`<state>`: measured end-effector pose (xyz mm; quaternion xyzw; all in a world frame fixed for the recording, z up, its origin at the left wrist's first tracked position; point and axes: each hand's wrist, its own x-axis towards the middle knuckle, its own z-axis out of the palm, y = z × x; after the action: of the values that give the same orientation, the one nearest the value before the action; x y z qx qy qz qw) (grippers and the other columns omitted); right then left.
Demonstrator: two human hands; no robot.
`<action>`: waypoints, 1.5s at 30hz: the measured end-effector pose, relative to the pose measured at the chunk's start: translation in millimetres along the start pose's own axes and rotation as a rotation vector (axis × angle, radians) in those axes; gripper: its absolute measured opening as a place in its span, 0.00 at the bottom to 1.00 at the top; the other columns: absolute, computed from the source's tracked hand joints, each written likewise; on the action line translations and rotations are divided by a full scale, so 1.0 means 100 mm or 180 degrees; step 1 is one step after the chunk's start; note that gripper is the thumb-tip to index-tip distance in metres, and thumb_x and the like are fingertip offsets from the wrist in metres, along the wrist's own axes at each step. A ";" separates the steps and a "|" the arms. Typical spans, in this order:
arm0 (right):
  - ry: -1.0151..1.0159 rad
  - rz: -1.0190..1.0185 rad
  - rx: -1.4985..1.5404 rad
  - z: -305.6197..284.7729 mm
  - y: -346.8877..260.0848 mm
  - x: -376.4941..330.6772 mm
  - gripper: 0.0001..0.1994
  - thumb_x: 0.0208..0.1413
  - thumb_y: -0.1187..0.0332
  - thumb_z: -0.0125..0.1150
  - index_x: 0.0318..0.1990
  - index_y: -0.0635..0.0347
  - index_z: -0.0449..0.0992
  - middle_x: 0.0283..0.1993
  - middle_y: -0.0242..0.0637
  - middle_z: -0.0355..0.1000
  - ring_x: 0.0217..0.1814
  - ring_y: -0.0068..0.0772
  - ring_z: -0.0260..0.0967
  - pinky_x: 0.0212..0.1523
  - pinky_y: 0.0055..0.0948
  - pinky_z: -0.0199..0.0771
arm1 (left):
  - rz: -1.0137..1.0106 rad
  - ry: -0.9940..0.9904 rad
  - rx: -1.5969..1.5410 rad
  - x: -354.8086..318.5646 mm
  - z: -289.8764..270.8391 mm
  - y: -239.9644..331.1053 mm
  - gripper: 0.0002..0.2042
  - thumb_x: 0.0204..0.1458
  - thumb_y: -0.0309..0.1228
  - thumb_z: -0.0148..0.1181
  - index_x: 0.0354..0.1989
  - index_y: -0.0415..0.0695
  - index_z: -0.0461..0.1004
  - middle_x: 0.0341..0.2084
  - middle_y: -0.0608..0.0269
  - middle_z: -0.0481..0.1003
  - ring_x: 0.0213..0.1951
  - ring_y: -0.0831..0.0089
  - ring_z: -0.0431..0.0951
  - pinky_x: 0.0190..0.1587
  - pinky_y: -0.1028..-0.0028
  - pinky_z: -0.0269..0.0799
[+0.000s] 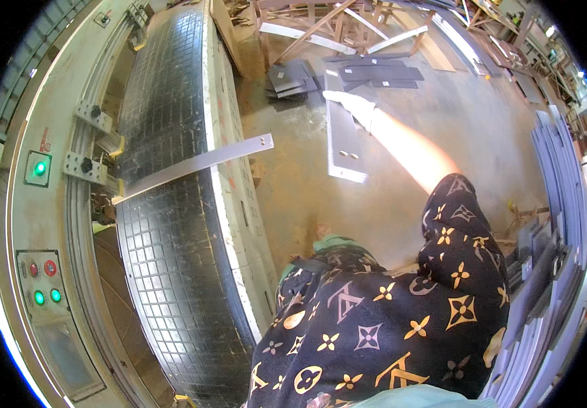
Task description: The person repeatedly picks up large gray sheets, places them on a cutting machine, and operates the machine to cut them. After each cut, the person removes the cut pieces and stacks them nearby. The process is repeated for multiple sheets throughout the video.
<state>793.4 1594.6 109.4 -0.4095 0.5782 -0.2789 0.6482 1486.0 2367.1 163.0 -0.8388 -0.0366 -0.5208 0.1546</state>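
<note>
My right hand (pixel 351 103), in a white glove, reaches out ahead and grips a long grey board (pixel 343 136) near its far end. The board hangs over the floor, with two small oval holes near its lower end and a bright lower edge. My left hand is out of view. To the left, another narrow grey board (pixel 201 162) lies across the black gridded belt (pixel 171 231) of a machine. Its near end, with small holes, sticks out past the belt's edge.
A machine panel (pixel 42 285) with lit green buttons runs along the left. Dark flat boards (pixel 382 71) lie on the floor ahead, beside a stack of dark panels (pixel 292 78). Long grey boards (pixel 562 177) stand stacked at right. Wooden frames (pixel 337 27) stand at the back.
</note>
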 end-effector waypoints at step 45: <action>-0.2900 -0.0333 -0.2906 1.88 0.57 1.98 0.28 0.48 0.43 0.53 0.41 0.63 0.74 0.42 0.47 0.73 0.43 0.40 0.71 0.43 0.36 0.69 | -0.0569 -0.4564 -0.3627 -3.91 -4.84 3.73 0.36 0.47 0.31 0.61 0.63 0.40 0.49 0.59 0.46 0.56 0.58 0.60 0.61 0.56 0.66 0.60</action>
<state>1006.0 1497.1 -43.0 -0.7489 0.2849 0.1656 0.5749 973.8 1907.5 -67.0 -0.9043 0.0737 0.1745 -0.3825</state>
